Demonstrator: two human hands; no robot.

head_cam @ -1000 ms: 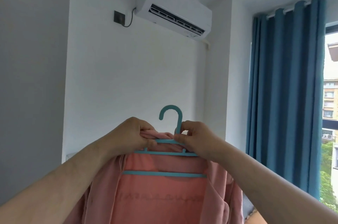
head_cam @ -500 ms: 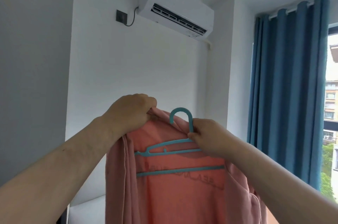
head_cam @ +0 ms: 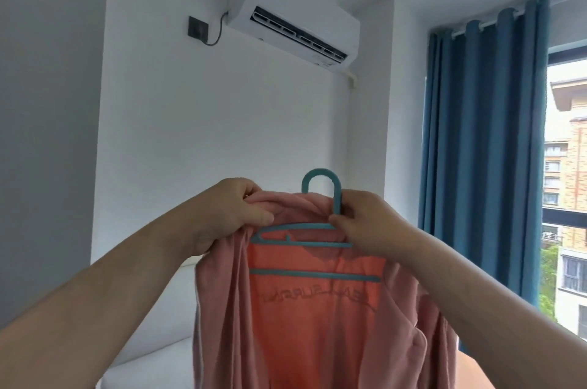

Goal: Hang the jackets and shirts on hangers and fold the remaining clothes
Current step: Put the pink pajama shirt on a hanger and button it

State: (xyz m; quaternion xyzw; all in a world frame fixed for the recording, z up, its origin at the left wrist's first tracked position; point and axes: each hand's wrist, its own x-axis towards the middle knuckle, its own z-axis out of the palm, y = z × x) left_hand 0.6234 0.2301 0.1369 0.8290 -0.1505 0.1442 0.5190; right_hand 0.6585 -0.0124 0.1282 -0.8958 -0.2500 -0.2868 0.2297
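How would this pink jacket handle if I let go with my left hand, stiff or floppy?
Probably floppy: the pink jacket hangs in soft folds and bunches where the left hand grips it. It seems light, since the thin hanger, pinched by the right hand, shows no bending. It may slide off the smooth bars.

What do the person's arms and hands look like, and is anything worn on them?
Both arms are bare as far as the picture shows: no sleeve covers the left forearm or the right forearm. The left hand and the right hand wear no glove. No ring, watch or bracelet is visible on the fingers or wrists.
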